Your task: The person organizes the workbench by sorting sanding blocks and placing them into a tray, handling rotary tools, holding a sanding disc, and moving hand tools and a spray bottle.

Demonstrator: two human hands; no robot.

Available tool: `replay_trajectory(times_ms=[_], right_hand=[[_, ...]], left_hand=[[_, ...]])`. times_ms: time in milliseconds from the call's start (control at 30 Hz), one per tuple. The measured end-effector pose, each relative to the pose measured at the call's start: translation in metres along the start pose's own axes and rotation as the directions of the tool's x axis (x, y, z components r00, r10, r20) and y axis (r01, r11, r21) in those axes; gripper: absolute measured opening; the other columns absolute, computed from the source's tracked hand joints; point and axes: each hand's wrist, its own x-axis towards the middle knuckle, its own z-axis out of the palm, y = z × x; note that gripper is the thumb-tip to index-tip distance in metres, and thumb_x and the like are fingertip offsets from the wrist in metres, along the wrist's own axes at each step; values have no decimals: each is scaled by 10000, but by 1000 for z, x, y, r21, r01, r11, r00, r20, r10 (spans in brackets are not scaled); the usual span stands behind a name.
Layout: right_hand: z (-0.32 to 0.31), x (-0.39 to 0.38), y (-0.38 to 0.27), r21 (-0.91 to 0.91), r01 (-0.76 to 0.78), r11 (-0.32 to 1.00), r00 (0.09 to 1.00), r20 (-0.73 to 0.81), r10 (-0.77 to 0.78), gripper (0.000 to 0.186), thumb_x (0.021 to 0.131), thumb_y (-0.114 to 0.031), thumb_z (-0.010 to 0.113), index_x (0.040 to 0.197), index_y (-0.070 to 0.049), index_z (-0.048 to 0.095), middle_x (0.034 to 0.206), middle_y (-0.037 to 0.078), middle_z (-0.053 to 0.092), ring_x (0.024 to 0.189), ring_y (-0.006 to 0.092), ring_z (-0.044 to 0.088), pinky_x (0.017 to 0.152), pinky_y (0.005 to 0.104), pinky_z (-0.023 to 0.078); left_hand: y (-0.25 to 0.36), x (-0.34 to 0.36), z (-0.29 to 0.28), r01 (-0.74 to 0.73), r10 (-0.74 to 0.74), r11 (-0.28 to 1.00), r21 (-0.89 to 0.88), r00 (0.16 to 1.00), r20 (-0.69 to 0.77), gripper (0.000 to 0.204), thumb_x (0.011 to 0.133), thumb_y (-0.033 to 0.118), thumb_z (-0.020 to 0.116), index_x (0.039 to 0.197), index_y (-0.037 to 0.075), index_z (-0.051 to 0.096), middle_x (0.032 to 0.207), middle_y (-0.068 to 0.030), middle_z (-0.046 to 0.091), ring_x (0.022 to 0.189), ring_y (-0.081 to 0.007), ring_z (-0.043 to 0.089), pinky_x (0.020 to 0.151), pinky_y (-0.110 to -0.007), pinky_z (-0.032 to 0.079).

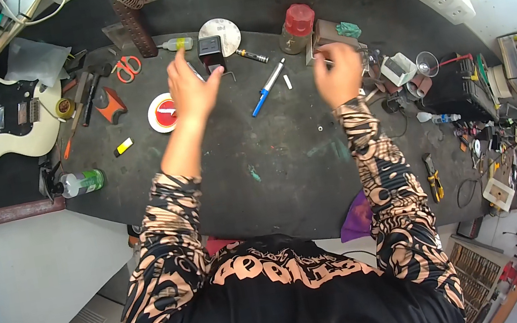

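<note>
My left hand [193, 91] is raised over the far middle of the dark bench, thumb apart and fingers stretched out. A thin greyish thing shows along its fingers; whether the hand touches it is unclear. Just beyond stands a small black box-shaped device [210, 48], with a thin bent metal piece [232, 75] beside it. Left of my wrist lies a round red and white disc [160, 119]. My right hand [340, 76] is closed at the far right, its fingertips pinching something small I cannot make out. Between the hands lie a blue and white pen-shaped tool [269, 88] and a small white stick [288, 82].
A white guitar body [13, 124], orange scissors [128, 68] and a bottle with green liquid [83, 182] are on the left. A red-lidded jar [297, 26] stands behind my right hand. Yellow-handled pliers [434, 178] and cluttered small parts lie at right.
</note>
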Motion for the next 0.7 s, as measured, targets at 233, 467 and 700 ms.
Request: replay_trajectory(times_ms=[233, 467, 700], right_hand=[[127, 9, -47, 215, -356, 910, 908, 311, 282, 366, 882, -235, 674, 1186, -32, 652, 1120, 190, 685, 1060, 348, 654, 932, 418, 508], [204, 54, -54, 20, -491, 871, 804, 394, 445, 505, 836, -331, 717, 1239, -35, 646, 1090, 152, 719, 1031, 281, 692, 936, 381, 521], [153, 43, -67, 420, -268, 867, 956, 7, 292, 100, 860, -83, 666, 955, -82, 695, 916, 110, 707, 861, 282, 686, 804, 371, 528]], left_hand=[[-21, 28, 33, -94, 128, 973, -211, 980, 154, 1126, 635, 321, 922, 1482, -5, 256, 1428, -268, 405, 1313, -420, 441, 1080, -452, 412], [-12, 22, 59, 76, -42, 973, -218, 987, 157, 1053, 710, 247, 871, 1508, 101, 199, 1393, -248, 422, 1225, -432, 520, 978, -479, 485], [-30, 33, 60, 73, -34, 961, -266, 988, 148, 847, 765, 223, 811, 1427, 72, 305, 1315, -261, 532, 1179, -440, 558, 968, -482, 470]])
